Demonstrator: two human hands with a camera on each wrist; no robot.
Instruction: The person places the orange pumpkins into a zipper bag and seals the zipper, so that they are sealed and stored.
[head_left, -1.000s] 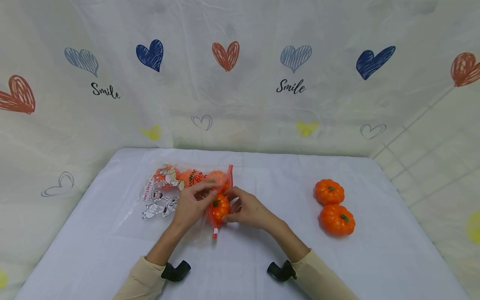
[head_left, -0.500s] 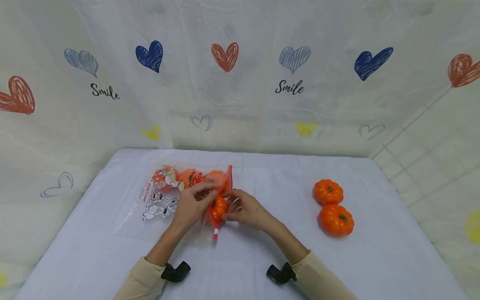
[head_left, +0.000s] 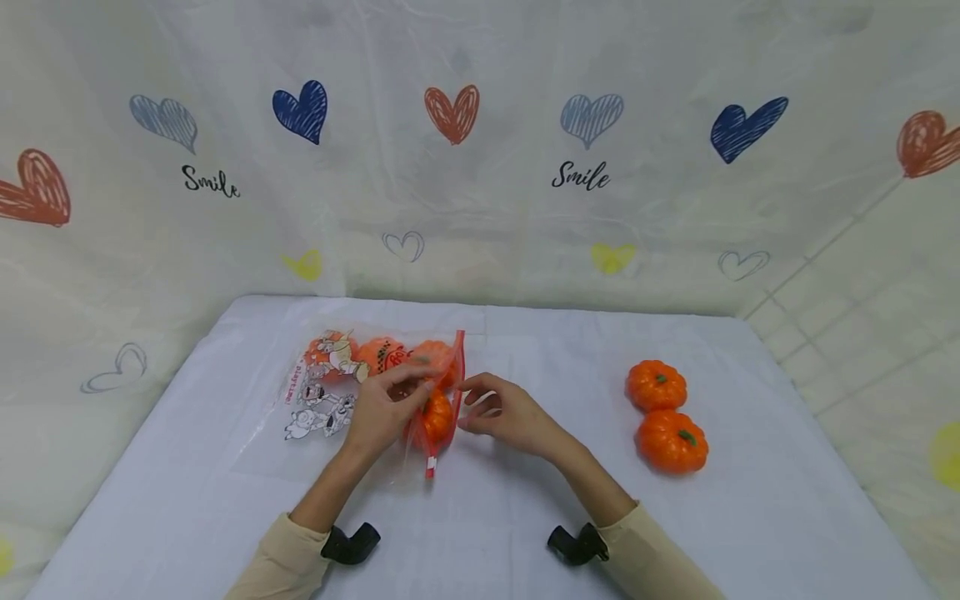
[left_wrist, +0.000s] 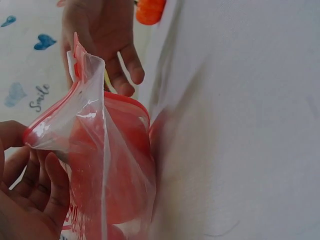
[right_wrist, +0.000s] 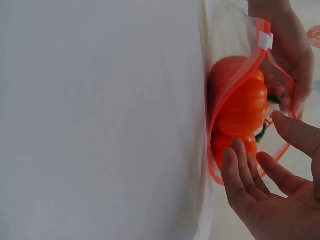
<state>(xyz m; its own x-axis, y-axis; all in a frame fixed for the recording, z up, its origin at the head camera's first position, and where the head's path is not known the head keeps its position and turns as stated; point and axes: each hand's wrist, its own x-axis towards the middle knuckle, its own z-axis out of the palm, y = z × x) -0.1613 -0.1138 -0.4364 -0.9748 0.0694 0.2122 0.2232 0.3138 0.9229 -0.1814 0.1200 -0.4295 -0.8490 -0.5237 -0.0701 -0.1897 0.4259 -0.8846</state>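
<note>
Orange ribbed pumpkins (head_left: 672, 442) are sitting two outside, at least four inside one clear, red-rimmed plastic bag (head_left: 322, 414) your left hand (head_left: 381, 406) is pinching, right hand (head_left: 512, 415) loose-fingered.

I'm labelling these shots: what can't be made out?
Head view: part of the front bagged pumpkin, behind the left hand.
Left wrist view: a loose pumpkin, cut off by the top edge.
Left wrist view: red lettering, cut off by the bottom edge.
Right wrist view: right hand, cut off by the right edge.
</note>
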